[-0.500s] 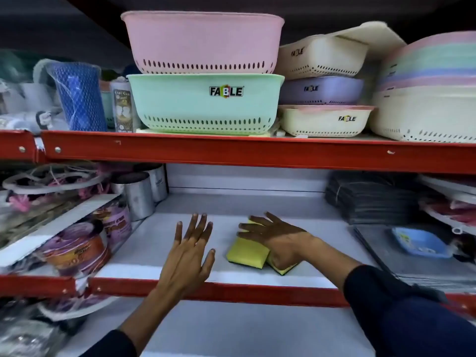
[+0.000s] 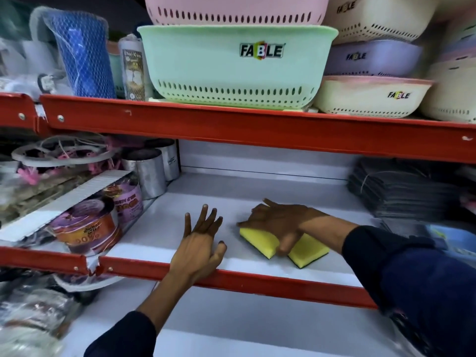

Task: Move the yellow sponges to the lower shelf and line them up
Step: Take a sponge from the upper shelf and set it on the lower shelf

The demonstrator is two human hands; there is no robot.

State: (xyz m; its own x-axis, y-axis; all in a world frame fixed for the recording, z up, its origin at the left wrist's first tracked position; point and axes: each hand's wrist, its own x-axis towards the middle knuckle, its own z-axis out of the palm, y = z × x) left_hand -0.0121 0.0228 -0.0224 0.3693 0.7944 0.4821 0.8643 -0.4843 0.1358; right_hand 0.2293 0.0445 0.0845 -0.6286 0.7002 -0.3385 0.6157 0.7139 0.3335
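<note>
- Your right hand (image 2: 277,222) lies flat, fingers spread, pressing on two yellow sponges (image 2: 260,240) side by side on the white shelf (image 2: 231,191).
- Your left hand (image 2: 199,243) hovers open beside them, holding nothing.

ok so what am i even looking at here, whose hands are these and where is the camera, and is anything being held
There is no machine here. A person wears a wide-angle camera on the head, so this one picture looks forward and down at that person's own two bare hands, in dark sleeves.

They reach into a white shelf with red front rails. The right hand lies flat on top of two yellow sponges that sit side by side near the front edge; it presses on them rather than gripping. The left hand is open, fingers spread, and holds nothing.

To the left stand metal tins and labelled tubs; to the right, a stack of dark cloths. On the shelf above stand pastel plastic baskets.
</note>
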